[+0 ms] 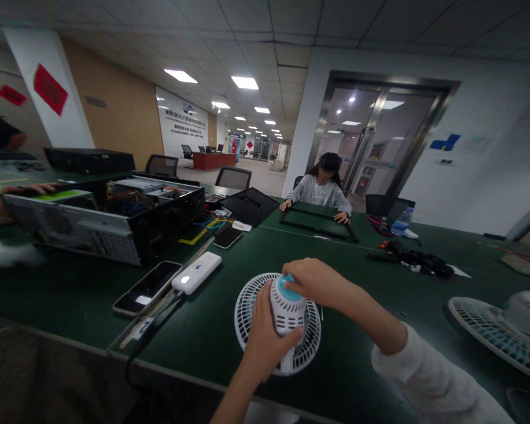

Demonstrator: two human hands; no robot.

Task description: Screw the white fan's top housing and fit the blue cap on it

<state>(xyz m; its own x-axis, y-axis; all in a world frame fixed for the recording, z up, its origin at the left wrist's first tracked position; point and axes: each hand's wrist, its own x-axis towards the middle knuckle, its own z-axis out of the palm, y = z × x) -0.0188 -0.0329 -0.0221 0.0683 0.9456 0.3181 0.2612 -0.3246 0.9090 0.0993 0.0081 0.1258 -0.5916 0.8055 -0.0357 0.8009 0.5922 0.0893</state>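
An electric fan's head lies face down on the green table, its round white grille (242, 312) flat on the surface. From the middle of the grille rises the white slotted motor housing (289, 315). My left hand (265, 335) is wrapped round the housing, fingers on its left side and thumb across the near side. On top of the housing sits a light-blue round cap (288, 288). My right hand (311, 280) reaches over from the right, its fingers closed on this cap. The fingertips on the far side of the cap are partly hidden.
An opened computer case (92, 218) stands at the left, with another person's hand on it. Phones (148, 288) and a white power bank (197, 272) lie left of the fan. Across the table, a person holds a black frame (318, 229). Another fan (503, 330) lies right.
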